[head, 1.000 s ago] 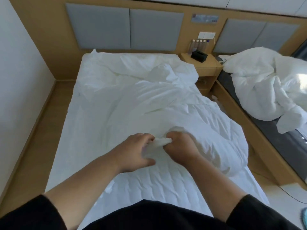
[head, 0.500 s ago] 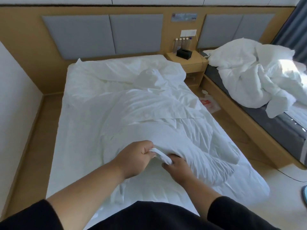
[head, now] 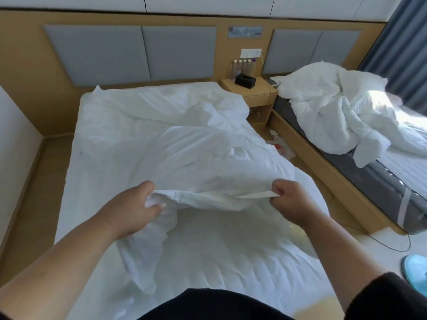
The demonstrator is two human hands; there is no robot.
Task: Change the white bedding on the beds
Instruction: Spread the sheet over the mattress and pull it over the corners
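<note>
At the foot of the near bed [head: 76, 181] a person in black sleeves leans over, both arms stretched out over the mattress. The left hand [head: 132, 209] has its fingers curled round a bunched corner of the white duvet cover [head: 196, 162], and the right hand [head: 292, 202] pinches the same hem further along, so the edge is lifted off the mattress and stretched between the two hands, which are well apart. Below the left hand a loose fold of the cover hangs down onto the quilted mattress pad [head: 231, 250]. The rest of the cover lies rumpled across the middle of the bed, and more crumpled white linen reaches up to the grey padded headboard [head: 129, 51]. Between the beds stands a wooden nightstand [head: 256, 91] with a black tissue box [head: 245, 80] on top and a row of small bottles [head: 243, 68] behind it. On the far bed [head: 323, 162], to the right, a heap of white bedding [head: 335, 112] lies piled at the head end, sunlit on one side, beside a blue curtain [head: 402, 42]. Some litter [head: 280, 146] lies on the floor between the beds.
</note>
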